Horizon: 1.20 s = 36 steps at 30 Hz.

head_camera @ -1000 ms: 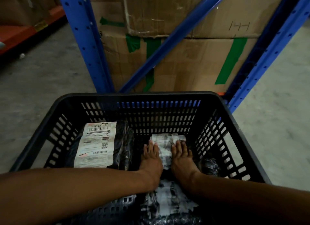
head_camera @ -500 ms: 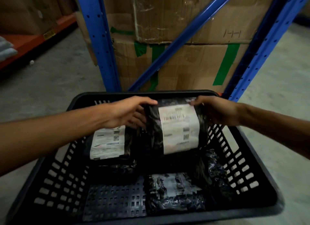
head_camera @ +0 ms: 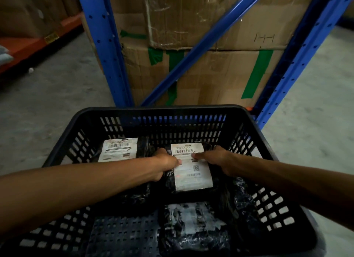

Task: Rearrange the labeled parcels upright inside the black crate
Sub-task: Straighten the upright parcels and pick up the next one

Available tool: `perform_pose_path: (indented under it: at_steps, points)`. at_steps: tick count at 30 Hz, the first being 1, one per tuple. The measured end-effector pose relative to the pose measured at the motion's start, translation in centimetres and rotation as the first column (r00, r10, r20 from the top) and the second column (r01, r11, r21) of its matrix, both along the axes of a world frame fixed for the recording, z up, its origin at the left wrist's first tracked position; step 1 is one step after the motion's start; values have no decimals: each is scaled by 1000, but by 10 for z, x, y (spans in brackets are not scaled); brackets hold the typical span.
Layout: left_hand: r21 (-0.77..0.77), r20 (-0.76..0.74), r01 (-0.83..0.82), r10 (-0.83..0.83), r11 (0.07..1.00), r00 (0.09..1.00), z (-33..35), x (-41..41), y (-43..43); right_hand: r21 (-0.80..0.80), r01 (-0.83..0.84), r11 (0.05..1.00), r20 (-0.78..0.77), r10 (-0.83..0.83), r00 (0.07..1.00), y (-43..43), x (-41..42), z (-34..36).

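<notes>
A black slatted crate (head_camera: 164,111) stands on the floor in front of me. Inside, a black parcel with a white barcode label (head_camera: 191,172) leans upright near the back right. My left hand (head_camera: 164,163) grips its left edge and my right hand (head_camera: 214,159) grips its right edge, thumbs on the label. Another labeled black parcel (head_camera: 119,149) stands against the back left, partly hidden by my left forearm. A third black parcel (head_camera: 193,228) lies flat at the crate's front, its label crinkled under plastic.
Blue rack uprights (head_camera: 107,51) and a diagonal brace stand just behind the crate. Stacked cardboard boxes with green tape (head_camera: 210,69) sit within the rack. An orange shelf beam (head_camera: 28,45) runs at the far left. Grey concrete floor (head_camera: 57,92) surrounds the crate.
Both hands lifted the right parcel from lying flat, held it up at the crate's rim, and have now lowered it upright into the back right of the crate.
</notes>
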<state>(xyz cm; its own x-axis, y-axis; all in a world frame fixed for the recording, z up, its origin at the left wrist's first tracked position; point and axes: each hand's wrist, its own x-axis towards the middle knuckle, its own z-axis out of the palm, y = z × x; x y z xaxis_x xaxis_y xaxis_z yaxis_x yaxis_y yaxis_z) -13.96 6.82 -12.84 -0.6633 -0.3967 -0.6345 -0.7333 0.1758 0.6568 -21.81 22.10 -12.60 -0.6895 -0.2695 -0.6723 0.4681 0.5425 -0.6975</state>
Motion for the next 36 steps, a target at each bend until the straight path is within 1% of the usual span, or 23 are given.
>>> perform_pose_path:
  at_steps: [2, 3, 4, 5, 7, 10, 12, 13, 14, 15, 16, 17, 18, 19, 20, 21, 23, 26, 27, 28, 32, 34, 36]
  points:
    - [-69, 33, 33, -31, 997, 999, -21, -6, 1, 54, -36, 998, 5, 35, 999, -3, -3, -20]
    - [-122, 54, 64, -57, 990, 997, -30, -8, 1, 97, -82, 992, -1, 82, 997, -5, -3, -31]
    - [-180, 82, 107, -94, 978, 992, -38, -10, 1, 168, -176, 970, -18, 182, 983, -8, -1, -40]
    - [-232, 105, 141, -119, 962, 987, -45, -12, 1, 273, -284, 919, -34, 304, 952, -11, 0, -46]
    - [-309, 134, 186, -151, 933, 980, -56, -17, 3, 509, -451, 733, -67, 556, 829, -17, 0, -46]
    - [-319, 167, 233, -187, 919, 968, -61, -20, 5, 491, -603, 629, -20, 700, 714, -20, -5, -30]
    - [-278, 154, 278, -243, 920, 958, -59, -14, 3, 594, -618, 515, -1, 769, 639, -17, -4, -14]
    - [-298, 128, 319, -293, 900, 947, -52, -7, 3, 681, -586, 440, -14, 807, 590, -16, -2, -6]
    - [-332, 89, 383, -375, 862, 923, -41, 4, 4, 777, -526, 347, -27, 852, 523, -15, 3, 4]
    - [-364, 46, 471, -489, 804, 871, -29, 19, 6, 864, -431, 260, -51, 897, 439, -13, 9, 12]
    - [-395, 20, 572, -615, 719, 788, -14, 37, 8, 922, -334, 196, -79, 940, 332, -11, 17, 23]
    - [-424, 13, 655, -719, 626, 695, -1, 57, 9, 947, -275, 165, -105, 970, 218, -8, 25, 32]
    - [-435, 31, 722, -793, 538, 609, 13, 77, 9, 945, -280, 170, -142, 983, 118, -2, 34, 42]
    - [-422, 76, 776, -835, 468, 545, 21, 94, 6, 923, -347, 165, -159, 986, 46, 4, 42, 49]
    - [-383, 129, 823, -858, 420, 498, 30, 110, 6, 878, -452, 160, -172, 985, 16, 11, 51, 58]
    - [-323, 184, 857, -861, 402, 474, 32, 121, 6, 816, -559, 150, -162, 986, 28, 17, 61, 63]
    - [-174, 286, 890, -843, 423, 456, 36, 132, 10, 731, -678, 74, -61, 997, 44, 26, 85, 66]
    - [-59, 280, 808, -767, 587, 577, 28, 131, 14, 705, -700, -112, 107, 993, -51, 38, 110, 52]
    - [-53, 286, 784, -743, 618, 605, 19, 129, 14, 688, -714, -135, 131, 989, -61, 40, 115, 47]
    - [-65, 295, 764, -719, 642, 630, 12, 128, 13, 680, -722, -128, 129, 990, -54, 41, 117, 43]
    - [-64, 306, 682, -636, 729, 708, -13, 133, 14, 713, -700, -41, 23, 999, -36, 45, 120, 35]
    - [-67, 275, 680, -642, 730, 716, -10, 137, 16, 692, -719, 55, -47, 998, 32, 48, 122, 35]
    - [-18, 199, 634, -619, 773, 760, 2, 137, 13, 658, -734, 170, -114, 985, 126, 49, 119, 41]
